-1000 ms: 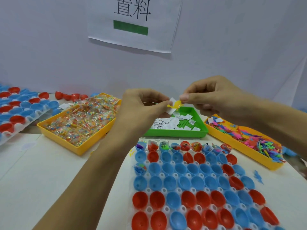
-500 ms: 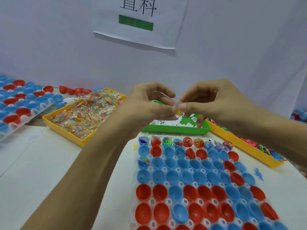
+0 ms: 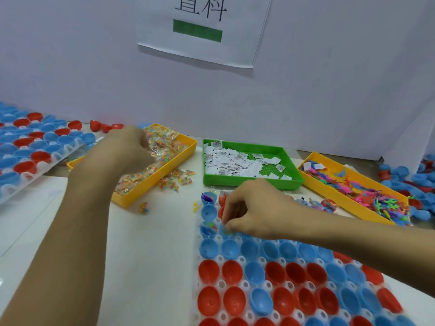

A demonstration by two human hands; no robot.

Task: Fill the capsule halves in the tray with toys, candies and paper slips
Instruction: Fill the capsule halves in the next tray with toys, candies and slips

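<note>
A white capsule tray (image 3: 220, 259) with blue and red capsule halves lies in front of me. My right hand (image 3: 254, 208) hovers over its upper left part, fingertips pinched together inside a blue half (image 3: 225, 229); what they pinch is mostly hidden and looks like a small toy. Beside it, a filled blue half (image 3: 208, 228) holds toys. My left hand (image 3: 130, 147) reaches into the yellow candy tray (image 3: 153, 180), fingers down among the wrapped candies and blurred. The green tray (image 3: 249, 182) holds paper slips. The yellow toy tray (image 3: 341, 199) holds small coloured toys.
A second capsule tray (image 3: 35, 147) stands at the far left. Several candies (image 3: 175, 181) and one more candy (image 3: 144, 207) lie spilled on the table, with a yellow toy piece (image 3: 195, 206) nearby. Loose capsule halves (image 3: 419, 180) pile at the right. A white wall with a paper sign stands behind.
The hands have parted. My left hand swung left into the candy tray. My right hand dropped from mid-air down to a blue half in the tray.
</note>
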